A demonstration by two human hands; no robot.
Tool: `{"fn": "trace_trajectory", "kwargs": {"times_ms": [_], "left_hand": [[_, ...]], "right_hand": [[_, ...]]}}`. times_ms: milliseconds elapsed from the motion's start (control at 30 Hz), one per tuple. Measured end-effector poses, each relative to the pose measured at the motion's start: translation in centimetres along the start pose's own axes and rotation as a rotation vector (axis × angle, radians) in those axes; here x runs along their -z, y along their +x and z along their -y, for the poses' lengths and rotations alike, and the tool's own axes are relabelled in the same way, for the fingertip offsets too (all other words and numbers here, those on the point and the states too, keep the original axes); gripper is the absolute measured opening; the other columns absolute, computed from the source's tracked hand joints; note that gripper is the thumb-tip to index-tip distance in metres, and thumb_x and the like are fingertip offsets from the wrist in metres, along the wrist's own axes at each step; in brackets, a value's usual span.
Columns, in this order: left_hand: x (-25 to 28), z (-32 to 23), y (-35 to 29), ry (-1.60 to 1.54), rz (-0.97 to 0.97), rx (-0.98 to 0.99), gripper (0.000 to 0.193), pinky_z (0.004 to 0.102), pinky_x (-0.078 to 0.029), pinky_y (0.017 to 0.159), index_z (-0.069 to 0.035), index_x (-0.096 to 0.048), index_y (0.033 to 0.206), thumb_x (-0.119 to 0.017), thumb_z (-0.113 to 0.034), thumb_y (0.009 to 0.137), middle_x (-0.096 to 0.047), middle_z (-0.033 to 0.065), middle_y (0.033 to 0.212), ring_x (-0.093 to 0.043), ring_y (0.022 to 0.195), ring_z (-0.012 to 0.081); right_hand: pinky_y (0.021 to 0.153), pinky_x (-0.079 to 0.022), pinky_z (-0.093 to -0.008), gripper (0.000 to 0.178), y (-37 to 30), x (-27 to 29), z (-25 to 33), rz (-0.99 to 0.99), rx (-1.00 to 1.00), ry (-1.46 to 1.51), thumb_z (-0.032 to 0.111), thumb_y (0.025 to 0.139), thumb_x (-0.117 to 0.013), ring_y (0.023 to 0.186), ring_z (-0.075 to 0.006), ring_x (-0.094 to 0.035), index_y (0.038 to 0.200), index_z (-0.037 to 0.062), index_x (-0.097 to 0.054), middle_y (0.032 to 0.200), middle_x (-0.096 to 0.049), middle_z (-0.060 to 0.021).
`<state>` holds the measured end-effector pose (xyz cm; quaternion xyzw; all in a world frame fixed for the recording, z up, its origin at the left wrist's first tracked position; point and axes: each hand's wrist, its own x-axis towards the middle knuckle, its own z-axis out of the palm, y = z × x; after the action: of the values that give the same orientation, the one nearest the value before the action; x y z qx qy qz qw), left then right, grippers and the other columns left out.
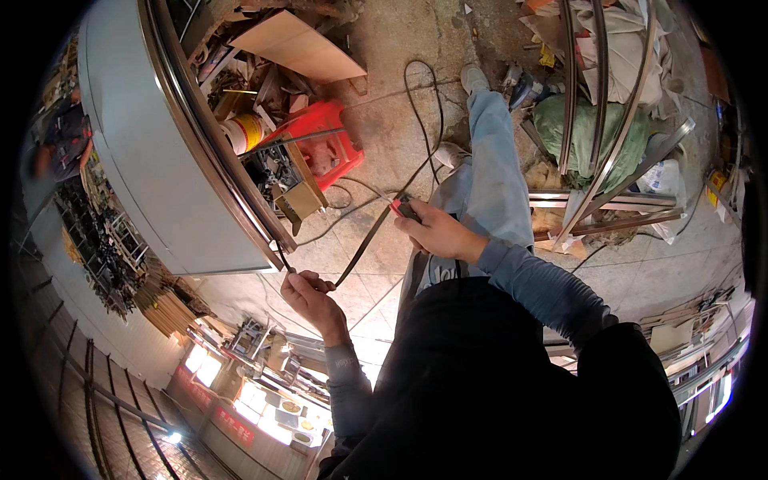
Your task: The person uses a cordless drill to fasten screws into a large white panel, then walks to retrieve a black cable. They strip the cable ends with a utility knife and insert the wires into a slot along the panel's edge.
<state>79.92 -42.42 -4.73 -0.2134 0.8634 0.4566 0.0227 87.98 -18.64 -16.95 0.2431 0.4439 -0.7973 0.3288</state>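
Observation:
My left hand [310, 298] is closed around a long, thin black flexible strip [370, 238], close to the lower corner of a large grey panel [164, 152]. A short end of the strip rises from my fingers toward the panel's brown metal frame [210, 148]. From there the strip runs up and right, passing beside my right hand and looping over the floor. In my right hand [444, 232] is a small red-and-black hand tool [406, 210], gripped in front of my legs. Its tip is small, and I cannot make out its exact kind.
Beside the panel stand a red plastic stool [346, 144], a cardboard box [300, 186] of metal parts and a white-and-yellow bucket [242, 133]. Long metal profiles [598, 88] and a green sack [588, 128] lie to the right. Thin cable [336, 222] trails across the concrete floor.

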Motion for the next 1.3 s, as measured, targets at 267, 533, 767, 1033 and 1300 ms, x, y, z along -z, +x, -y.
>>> {"fn": "trace_trajectory", "kwargs": {"times_ms": [267, 533, 767, 1033, 1300], "left_hand": [[-0.5, -0.4, -0.5, -0.036, -0.013, 0.092, 0.032, 0.0266, -0.036, 0.051, -0.009, -0.052, 0.119, -0.047, -0.040, 0.115, -0.052, -0.0009, 0.076, -0.041, 0.057, 0.0071], [-2.3, -0.6, -0.6, -0.060, -0.097, 0.115, 0.029, 0.0244, -0.030, 0.048, -0.011, -0.048, 0.117, -0.044, -0.039, 0.116, -0.048, -0.0018, 0.074, -0.035, 0.054, 0.0065], [-2.6, -0.5, -1.3, -0.028, -0.041, 0.069, 0.023, 0.0209, -0.029, 0.047, -0.010, -0.047, 0.118, -0.043, -0.032, 0.115, -0.047, -0.0026, 0.074, -0.036, 0.055, 0.0045], [-1.6, 0.7, -0.8, 0.097, -0.057, -0.052, 0.023, 0.0209, -0.032, 0.046, -0.012, -0.045, 0.111, -0.042, -0.034, 0.117, -0.048, -0.0012, 0.076, -0.038, 0.056, 0.0052], [-1.0, 0.5, 0.7, 0.122, -0.024, -0.029, 0.024, 0.0222, -0.032, 0.044, -0.011, -0.046, 0.111, -0.042, -0.034, 0.117, -0.048, -0.0004, 0.075, -0.038, 0.053, 0.0059]], "right_hand": [[0.061, -0.049, -0.0395, 0.043, 0.8, 1.1, -1.5, -0.029, 0.024, 0.036, 0.047, 0.106, -0.058, 0.063, -0.0196, -0.062, 0.112, 0.0046, -0.054, 0.072, -0.061, -0.0086], [0.064, -0.049, -0.0408, 0.041, 1.2, -0.3, -2.2, -0.039, 0.046, 0.086, 0.044, 0.105, -0.061, 0.066, -0.0216, -0.063, 0.114, 0.0051, -0.055, 0.073, -0.059, -0.0110], [0.065, -0.049, -0.0415, 0.044, 1.5, 0.2, -2.7, -0.091, 0.103, 0.031, 0.046, 0.106, -0.058, 0.067, -0.0223, -0.063, 0.117, 0.0038, -0.056, 0.073, -0.059, -0.0121], [0.061, -0.046, -0.0389, 0.041, 1.0, 0.6, -1.8, -0.066, 0.028, 0.019, 0.044, 0.107, -0.058, 0.062, -0.0194, -0.059, 0.115, 0.0040, -0.056, 0.068, -0.058, -0.0074], [0.055, -0.043, -0.0340, 0.036, 2.0, 0.4, -3.1, -0.039, 0.030, 0.109, 0.040, 0.109, -0.058, 0.056, -0.0133, -0.054, 0.105, 0.0049, -0.053, 0.066, -0.054, -0.0028]]}}
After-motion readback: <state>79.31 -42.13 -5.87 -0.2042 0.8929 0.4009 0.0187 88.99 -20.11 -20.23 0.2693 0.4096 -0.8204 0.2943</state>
